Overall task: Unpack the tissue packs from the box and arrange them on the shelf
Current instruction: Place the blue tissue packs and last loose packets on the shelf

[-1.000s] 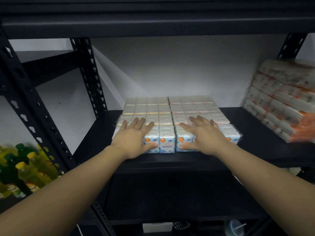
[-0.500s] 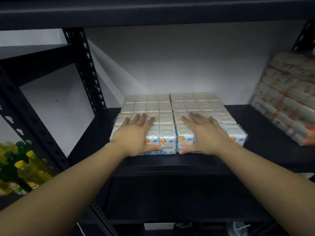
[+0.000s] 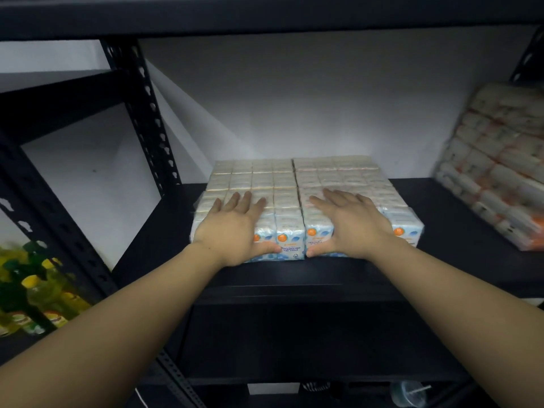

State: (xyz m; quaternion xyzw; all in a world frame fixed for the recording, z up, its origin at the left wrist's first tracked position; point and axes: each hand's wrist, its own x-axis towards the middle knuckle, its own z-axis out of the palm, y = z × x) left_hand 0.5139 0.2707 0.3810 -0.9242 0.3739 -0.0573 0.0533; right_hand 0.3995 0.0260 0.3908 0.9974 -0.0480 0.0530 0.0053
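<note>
Two wrapped blocks of mini tissue packs lie side by side on the black shelf [image 3: 447,231], the left block [image 3: 259,178] touching the right block [image 3: 338,172]. Their blue and orange labels face the front edge. My left hand [image 3: 235,231] lies flat on the near end of the left block, fingers spread, thumb against its front face. In the same way my right hand [image 3: 353,228] rests flat on the near end of the right block. Neither hand is closed around a pack. No box is in view.
A tall leaning stack of wrapped orange and white tissue packs [image 3: 500,178] stands at the shelf's right end. A black perforated upright [image 3: 141,113] borders the left side, with yellow bottles [image 3: 35,290] beyond it. The shelf above [image 3: 265,16] hangs low overhead.
My view has shifted slightly to the left. Both hands stay flat on the front of the two blocks, which keep their place on the shelf.
</note>
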